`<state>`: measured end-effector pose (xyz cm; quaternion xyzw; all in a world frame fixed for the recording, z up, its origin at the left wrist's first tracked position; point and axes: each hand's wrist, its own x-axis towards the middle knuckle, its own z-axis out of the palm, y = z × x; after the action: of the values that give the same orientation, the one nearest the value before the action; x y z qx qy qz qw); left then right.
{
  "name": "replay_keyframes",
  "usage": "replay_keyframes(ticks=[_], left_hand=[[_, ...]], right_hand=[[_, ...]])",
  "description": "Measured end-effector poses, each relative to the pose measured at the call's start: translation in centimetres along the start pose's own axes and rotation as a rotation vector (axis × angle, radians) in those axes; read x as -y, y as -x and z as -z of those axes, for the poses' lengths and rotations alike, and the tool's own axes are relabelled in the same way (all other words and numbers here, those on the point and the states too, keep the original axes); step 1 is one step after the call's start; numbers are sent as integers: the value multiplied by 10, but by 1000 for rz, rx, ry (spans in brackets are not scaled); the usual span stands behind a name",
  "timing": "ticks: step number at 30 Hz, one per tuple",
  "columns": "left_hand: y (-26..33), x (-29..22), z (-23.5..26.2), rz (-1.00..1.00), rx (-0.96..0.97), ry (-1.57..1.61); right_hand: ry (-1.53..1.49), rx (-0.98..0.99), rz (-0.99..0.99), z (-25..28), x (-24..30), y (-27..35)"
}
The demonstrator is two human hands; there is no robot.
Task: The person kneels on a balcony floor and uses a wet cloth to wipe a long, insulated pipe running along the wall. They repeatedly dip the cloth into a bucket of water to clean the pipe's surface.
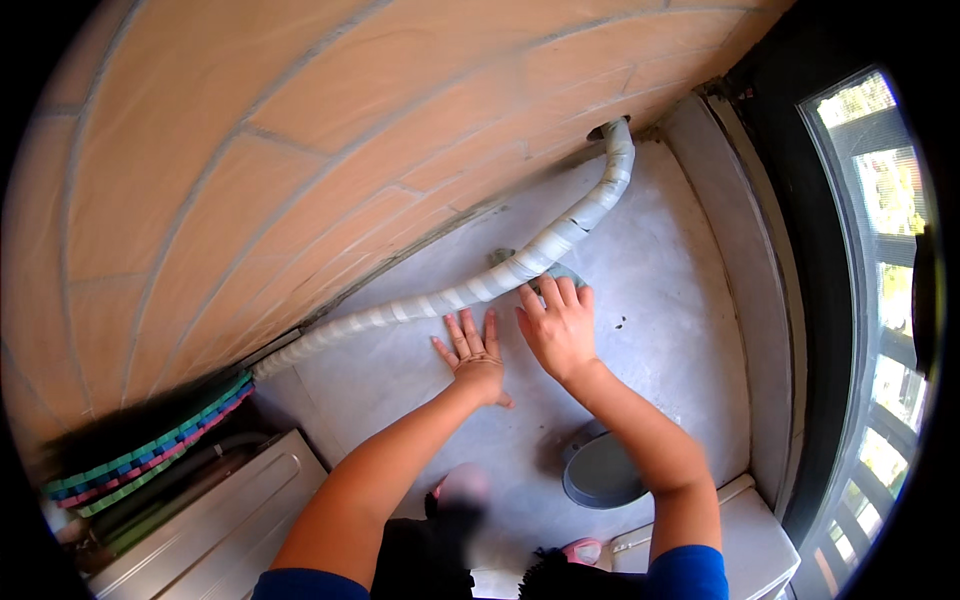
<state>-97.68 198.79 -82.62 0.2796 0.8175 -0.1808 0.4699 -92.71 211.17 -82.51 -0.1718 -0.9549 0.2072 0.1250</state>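
A wrapped white pipe (pixel 470 292) curves along the foot of the wall and enters a hole at the far right. A grey-green cloth (pixel 566 274) lies beneath it, showing on both sides of the pipe. My right hand (pixel 560 328) is closed on the near part of the cloth, its fingers bent down beside the pipe; the fingertips are partly hidden. My left hand (pixel 474 362) rests on the pale floor (pixel 680 270) with its fingers spread, just short of the pipe, and holds nothing.
An orange brick-patterned wall (pixel 270 180) rises beyond the pipe. A grey oval container (pixel 604 478) stands below my right forearm. White box (pixel 740 535) at lower right; pale metal casing (pixel 220 515) and multicoloured woven band (pixel 160 455) at lower left. A dark-framed glazed panel (pixel 890 250) bounds the right.
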Motion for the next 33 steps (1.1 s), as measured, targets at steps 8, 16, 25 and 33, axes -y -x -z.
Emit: replay_keyframes(ticks=[8,16,25,33], left_hand=[[0,-1,2,-58,-20,27],[4,17,-9,-518,-145,313],[-44,12,-58,-277,-1216,-136],[4,38,-32,-566,-645,247]], right_hand=[[-297,526,-204,18,-11,-3],[-368,149,236,46,81,-69],[-229,443,-81,-66,109,-86],[-770,333,21,112,115,32]])
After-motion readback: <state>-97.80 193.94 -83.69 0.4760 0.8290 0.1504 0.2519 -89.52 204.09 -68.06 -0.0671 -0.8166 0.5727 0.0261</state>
